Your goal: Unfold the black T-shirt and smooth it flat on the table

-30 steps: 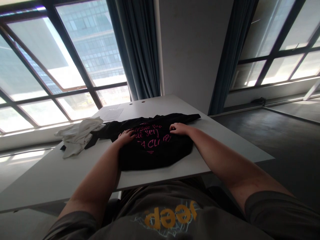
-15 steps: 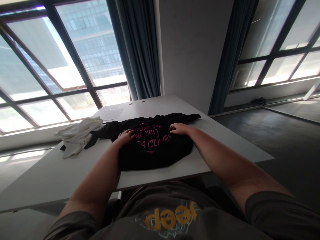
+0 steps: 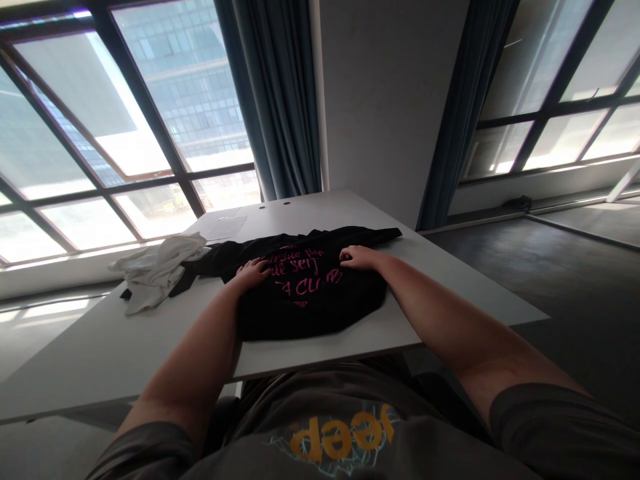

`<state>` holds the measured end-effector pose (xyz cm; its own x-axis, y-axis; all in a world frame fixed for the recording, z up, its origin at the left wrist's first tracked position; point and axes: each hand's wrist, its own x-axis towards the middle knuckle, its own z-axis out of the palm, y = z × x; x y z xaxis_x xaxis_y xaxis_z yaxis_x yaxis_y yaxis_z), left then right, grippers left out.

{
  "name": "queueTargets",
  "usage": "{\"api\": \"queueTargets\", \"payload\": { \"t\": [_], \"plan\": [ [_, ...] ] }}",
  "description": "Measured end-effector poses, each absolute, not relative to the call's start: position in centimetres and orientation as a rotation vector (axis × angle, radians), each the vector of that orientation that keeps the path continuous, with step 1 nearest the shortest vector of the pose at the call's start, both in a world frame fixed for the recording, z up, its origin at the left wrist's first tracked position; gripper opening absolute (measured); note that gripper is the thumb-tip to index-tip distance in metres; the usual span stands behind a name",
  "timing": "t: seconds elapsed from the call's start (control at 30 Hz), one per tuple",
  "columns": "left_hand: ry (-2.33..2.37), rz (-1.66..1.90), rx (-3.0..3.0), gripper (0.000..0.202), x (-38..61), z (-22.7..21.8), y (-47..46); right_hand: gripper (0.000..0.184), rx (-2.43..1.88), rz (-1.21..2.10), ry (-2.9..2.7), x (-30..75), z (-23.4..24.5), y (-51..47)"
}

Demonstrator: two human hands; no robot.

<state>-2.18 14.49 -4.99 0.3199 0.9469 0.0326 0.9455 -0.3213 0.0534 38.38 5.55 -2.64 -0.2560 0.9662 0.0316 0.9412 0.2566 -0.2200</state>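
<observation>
While both hands are resting on it, the black garment [image 3: 310,323] is lying directly beneath them near the front edge of the white table [image 3: 465,293], its long axis running left to right. Neither hand is sitting clearly nearer: the left hand [image 3: 253,273] is covering its left side, the right hand [image 3: 360,258] its upper right. Both are bending their fingers against the cloth; whether they are pinching it, I cannot tell. Leftward, a black sleeve is reaching the crumpled white cloth [image 3: 160,267]. Between the hands, pink lettering [image 3: 300,288] is showing "A CLU" and probably a "B", the upper lines staying partly illegible; the wearer's dark shirt [image 3: 240,460] is displaying "Jeep", upside down
</observation>
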Motion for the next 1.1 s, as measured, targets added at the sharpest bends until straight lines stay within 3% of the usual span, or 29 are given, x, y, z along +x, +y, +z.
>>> {"api": "queueTargets", "payload": {
  "t": [1.1],
  "plan": [
    [1.804,0.098,2.522,0.062,-2.12,-4.87,14.51,0.031,-1.837,0.228,-2.354,38.2,-2.54,5.49]
  ]
}}
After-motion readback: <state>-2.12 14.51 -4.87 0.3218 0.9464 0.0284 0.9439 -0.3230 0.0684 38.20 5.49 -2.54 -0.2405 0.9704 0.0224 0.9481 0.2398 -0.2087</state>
